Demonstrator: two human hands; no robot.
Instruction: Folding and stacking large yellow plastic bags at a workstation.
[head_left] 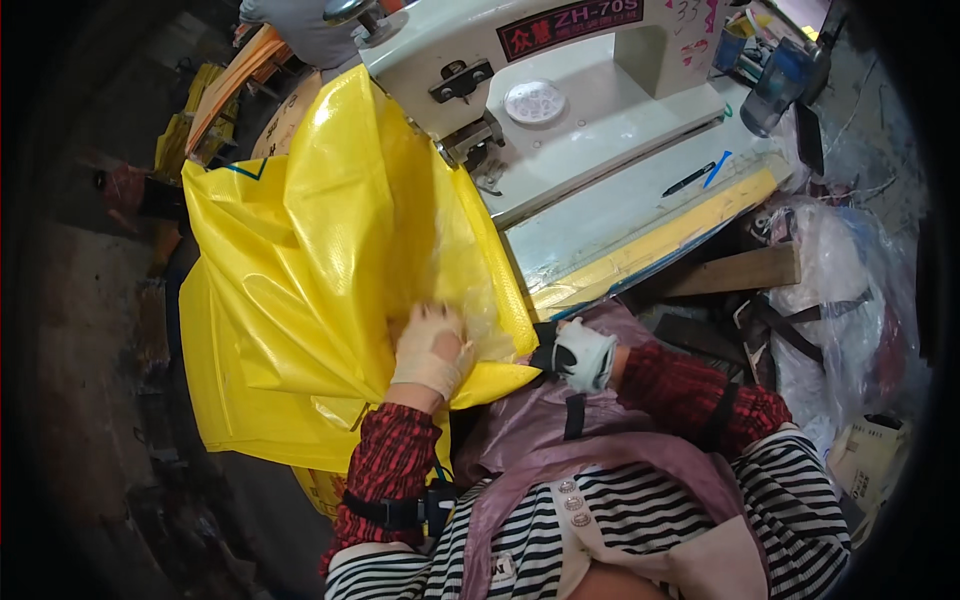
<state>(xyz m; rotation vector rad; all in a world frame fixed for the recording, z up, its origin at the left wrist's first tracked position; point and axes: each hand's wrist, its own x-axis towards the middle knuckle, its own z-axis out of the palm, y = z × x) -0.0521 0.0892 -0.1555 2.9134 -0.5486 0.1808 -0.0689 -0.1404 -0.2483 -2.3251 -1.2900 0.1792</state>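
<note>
Feeding yellow plastic sheeting toward the sewing machine, it's pressed flat just below the machine by the left hand, fingers spread, while its edge seems pinched by the right hand; steady guiding probably needed next.

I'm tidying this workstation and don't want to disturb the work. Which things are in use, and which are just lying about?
In use:
left hand, flat on the yellow plastic sheet
right hand, at the sheet's edge
sewing machine, sheet lying against it

Lying about:
pen
wooden plank
clear plastic bags
</note>
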